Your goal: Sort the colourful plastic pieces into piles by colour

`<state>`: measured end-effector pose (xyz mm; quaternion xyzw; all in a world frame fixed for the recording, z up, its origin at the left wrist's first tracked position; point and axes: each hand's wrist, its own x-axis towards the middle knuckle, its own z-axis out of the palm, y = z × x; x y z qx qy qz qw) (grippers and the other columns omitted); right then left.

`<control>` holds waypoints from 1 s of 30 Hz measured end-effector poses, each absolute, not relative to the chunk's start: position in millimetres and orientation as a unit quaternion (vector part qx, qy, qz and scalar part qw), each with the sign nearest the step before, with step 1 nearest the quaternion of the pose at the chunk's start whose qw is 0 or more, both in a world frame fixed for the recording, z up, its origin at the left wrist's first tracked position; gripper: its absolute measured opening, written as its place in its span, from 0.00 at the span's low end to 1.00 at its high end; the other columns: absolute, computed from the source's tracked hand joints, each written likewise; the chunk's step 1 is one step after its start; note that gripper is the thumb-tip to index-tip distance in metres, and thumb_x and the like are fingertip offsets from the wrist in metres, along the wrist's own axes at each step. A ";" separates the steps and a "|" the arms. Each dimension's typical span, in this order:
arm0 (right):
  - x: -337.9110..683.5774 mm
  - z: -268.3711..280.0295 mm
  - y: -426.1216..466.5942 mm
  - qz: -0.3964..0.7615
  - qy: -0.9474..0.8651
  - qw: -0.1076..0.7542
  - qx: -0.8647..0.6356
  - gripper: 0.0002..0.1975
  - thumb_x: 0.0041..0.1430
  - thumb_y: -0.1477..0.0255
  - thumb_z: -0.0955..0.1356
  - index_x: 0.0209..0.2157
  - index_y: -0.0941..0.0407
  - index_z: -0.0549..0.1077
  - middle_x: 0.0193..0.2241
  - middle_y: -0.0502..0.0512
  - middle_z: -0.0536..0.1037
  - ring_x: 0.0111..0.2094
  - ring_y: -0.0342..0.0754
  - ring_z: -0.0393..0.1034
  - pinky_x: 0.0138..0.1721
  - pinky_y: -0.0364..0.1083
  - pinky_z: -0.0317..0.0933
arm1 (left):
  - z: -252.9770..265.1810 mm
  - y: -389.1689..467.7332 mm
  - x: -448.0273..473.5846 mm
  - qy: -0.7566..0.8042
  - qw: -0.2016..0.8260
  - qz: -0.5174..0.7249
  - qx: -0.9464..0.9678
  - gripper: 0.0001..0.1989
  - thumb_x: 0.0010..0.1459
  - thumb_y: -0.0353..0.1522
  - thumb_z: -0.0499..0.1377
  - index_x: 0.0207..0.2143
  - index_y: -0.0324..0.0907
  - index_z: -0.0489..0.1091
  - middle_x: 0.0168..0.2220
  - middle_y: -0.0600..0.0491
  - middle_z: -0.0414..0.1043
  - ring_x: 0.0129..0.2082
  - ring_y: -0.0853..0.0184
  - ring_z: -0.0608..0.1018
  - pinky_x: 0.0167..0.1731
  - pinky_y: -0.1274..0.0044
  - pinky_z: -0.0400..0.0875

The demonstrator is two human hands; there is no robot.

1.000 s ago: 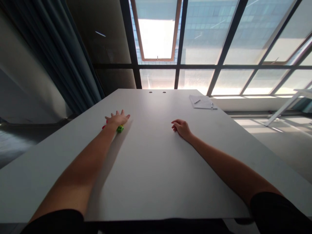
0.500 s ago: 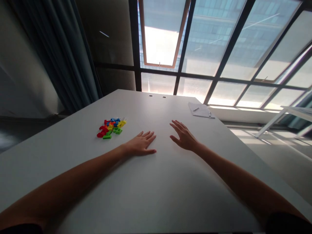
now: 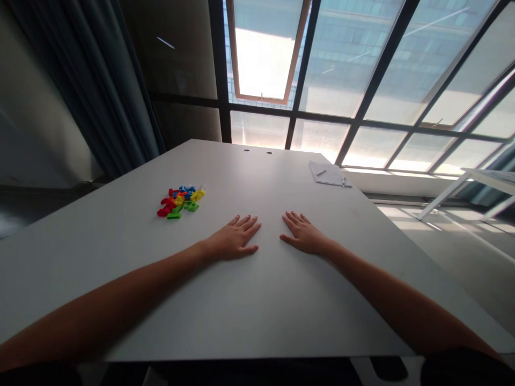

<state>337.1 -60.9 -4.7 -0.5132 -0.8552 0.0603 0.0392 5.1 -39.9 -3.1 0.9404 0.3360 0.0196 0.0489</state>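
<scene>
My left hand (image 3: 233,238) lies palm down on the white table (image 3: 257,311), fingers spread and holding nothing. Opposite it, my right hand (image 3: 303,234) also rests flat with its fingers apart and nothing in it. A gap of bare tabletop separates the two hands. Beyond my left hand, to its left, sits a small loose pile of plastic building pieces (image 3: 179,201) in red, blue, yellow, orange and green. Neither hand touches the pile.
Toward the far right corner of the table lie sheets of paper (image 3: 332,175) with a pen (image 3: 321,172) on top. Two round holes pierce the far end. Tall windows stand behind, a dark curtain (image 3: 92,86) hangs left, and a white table (image 3: 491,179) stands at right.
My right hand has come down from a slightly raised, tilted pose to lie flat on the table. My left hand stays flat. The view has tilted a little downward, showing the table's near edge.
</scene>
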 end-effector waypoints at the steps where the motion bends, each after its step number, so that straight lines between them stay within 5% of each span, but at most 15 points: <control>1: 337.3 -4.5 -60.6 0.061 -0.855 0.042 -0.513 0.52 0.74 0.36 0.54 0.81 0.60 0.52 0.80 0.69 0.50 0.81 0.65 0.40 0.80 0.64 0.39 | -2.5 -40.3 5.8 0.340 0.052 0.023 0.939 0.45 0.74 0.62 0.44 0.82 0.47 0.51 0.81 0.42 0.44 0.81 0.47 0.52 0.78 0.55 0.43; 17: 336.4 1.7 -62.2 0.059 -0.857 0.060 -0.508 0.45 0.76 0.42 0.58 0.79 0.61 0.59 0.79 0.69 0.55 0.80 0.66 0.47 0.79 0.64 0.43 | 4.4 -35.0 6.7 0.356 0.052 0.017 0.933 0.45 0.72 0.65 0.45 0.80 0.50 0.56 0.81 0.45 0.50 0.80 0.48 0.57 0.77 0.56 0.49; 22: 338.4 -1.4 -61.0 0.053 -0.858 0.060 -0.507 0.45 0.76 0.41 0.57 0.78 0.59 0.60 0.78 0.69 0.56 0.80 0.65 0.47 0.79 0.64 0.43 | 15.4 -27.8 2.5 0.340 0.029 0.034 0.939 0.40 0.73 0.61 0.48 0.77 0.51 0.64 0.77 0.47 0.61 0.76 0.50 0.65 0.75 0.59 0.57; 30: 340.2 -9.2 -60.9 0.043 -0.859 0.076 -0.505 0.45 0.76 0.40 0.56 0.78 0.57 0.61 0.78 0.67 0.56 0.80 0.65 0.48 0.79 0.65 0.43 | 48.1 29.3 -102.0 0.542 -0.116 0.094 0.827 0.39 0.71 0.57 0.53 0.78 0.55 0.61 0.80 0.49 0.53 0.79 0.45 0.56 0.77 0.52 0.42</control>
